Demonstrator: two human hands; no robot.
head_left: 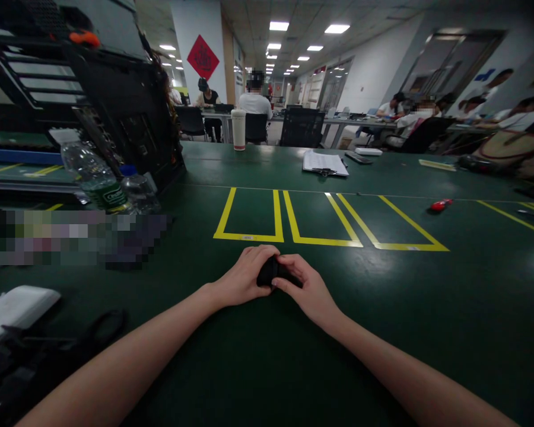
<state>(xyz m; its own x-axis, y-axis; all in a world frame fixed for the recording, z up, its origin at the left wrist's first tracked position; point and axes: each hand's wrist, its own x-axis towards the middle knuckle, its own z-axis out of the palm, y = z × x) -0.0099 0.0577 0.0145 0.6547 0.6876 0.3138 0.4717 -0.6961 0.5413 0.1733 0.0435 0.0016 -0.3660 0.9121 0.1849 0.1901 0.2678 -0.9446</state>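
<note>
Both hands meet over the green tabletop (267, 367), just in front of the yellow tape outlines. A small, dark black object (267, 274) with a rounded outline sits between them; its kind cannot be made out. My left hand (248, 274) curls around its left side, fingers over the top and thumb along the near edge. From the right, my right hand (310, 287) bends its fingers to the object's right end, thumb and fingertips touching it. Much of the object is hidden by the fingers.
Left stand plastic bottles (91, 172) beside a black machine frame (133, 118); a white case (22, 308) and dark cables lie nearer. Ahead are a clipboard (324, 163), a lidded cup (239, 129) and a red object (440, 205). Several people sit at tables beyond.
</note>
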